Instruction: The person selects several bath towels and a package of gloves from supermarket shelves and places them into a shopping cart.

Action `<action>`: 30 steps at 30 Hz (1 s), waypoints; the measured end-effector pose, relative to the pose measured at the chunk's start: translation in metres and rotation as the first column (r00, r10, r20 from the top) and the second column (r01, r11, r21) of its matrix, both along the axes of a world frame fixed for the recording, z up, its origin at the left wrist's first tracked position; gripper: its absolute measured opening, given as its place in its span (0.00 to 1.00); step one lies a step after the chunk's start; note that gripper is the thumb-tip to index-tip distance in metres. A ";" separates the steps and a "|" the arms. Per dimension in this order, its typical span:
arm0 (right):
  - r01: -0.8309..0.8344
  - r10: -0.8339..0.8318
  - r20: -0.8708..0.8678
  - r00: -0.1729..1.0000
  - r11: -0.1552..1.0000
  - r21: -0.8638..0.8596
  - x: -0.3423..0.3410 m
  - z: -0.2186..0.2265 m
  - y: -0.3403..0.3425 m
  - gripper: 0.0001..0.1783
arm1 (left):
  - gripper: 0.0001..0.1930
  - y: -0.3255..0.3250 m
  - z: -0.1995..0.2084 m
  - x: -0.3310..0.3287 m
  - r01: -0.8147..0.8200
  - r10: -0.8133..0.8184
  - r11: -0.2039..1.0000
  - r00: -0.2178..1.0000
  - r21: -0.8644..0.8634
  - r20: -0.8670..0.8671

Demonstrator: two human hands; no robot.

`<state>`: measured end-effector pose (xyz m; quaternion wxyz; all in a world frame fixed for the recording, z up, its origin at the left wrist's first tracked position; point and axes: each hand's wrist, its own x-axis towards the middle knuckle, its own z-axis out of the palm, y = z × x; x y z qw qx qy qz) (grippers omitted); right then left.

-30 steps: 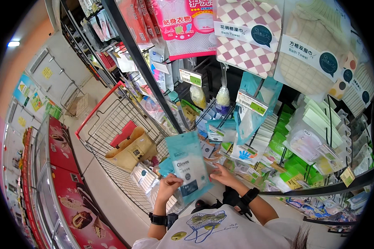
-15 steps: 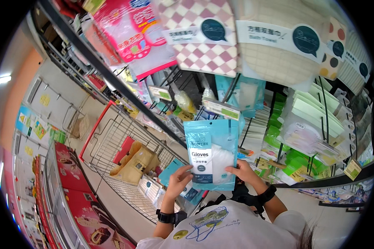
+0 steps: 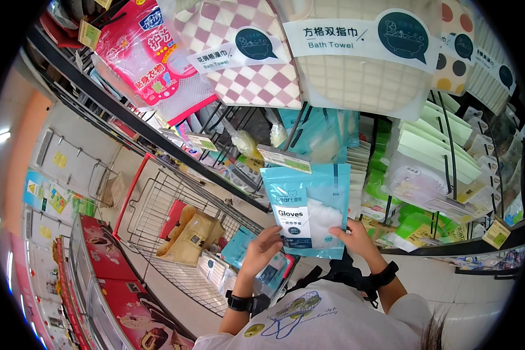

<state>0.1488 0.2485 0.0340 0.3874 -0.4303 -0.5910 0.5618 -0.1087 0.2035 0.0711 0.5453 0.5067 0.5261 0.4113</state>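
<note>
A light-blue pouch of gloves [image 3: 318,201], with a clear window showing white contents, is held up in front of my chest, slightly tilted. My right hand [image 3: 359,240] grips its lower right edge, the thumb lying on the front. At the lower left edge my left hand [image 3: 263,249] has its curled fingers against the pouch. The fingers' far sides are hidden behind it. Similar blue pouches [image 3: 318,137] hang on the rack just beyond.
A wire shopping cart [image 3: 151,198] with a red handle stands at left, holding a brown paper bag [image 3: 195,236] and blue packs [image 3: 239,245]. Packaged towels [image 3: 356,64] and a pink pack [image 3: 149,64] hang overhead. Red-fronted freezers [image 3: 122,309] line the lower left.
The pouch and both hands have shifted a little to the right in view, and the pouch has tilted slightly. The shelf goods appear shifted left as the view moved.
</note>
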 end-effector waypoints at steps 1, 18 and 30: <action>0.001 -0.001 0.012 1.000 1.000 0.009 -0.002 0.005 -0.001 0.15 | 0.20 -0.001 0.001 -0.001 -0.008 0.008 1.000 1.000 0.000 0.015; 0.051 -0.057 0.014 0.998 0.963 0.263 -0.003 0.039 0.022 0.14 | 0.22 0.010 0.016 0.001 -0.054 0.053 0.998 0.994 0.010 0.096; 0.021 -0.020 -0.006 1.000 0.975 0.220 -0.002 0.049 0.023 0.15 | 0.22 0.012 0.027 0.001 -0.048 0.042 0.997 0.995 0.067 0.096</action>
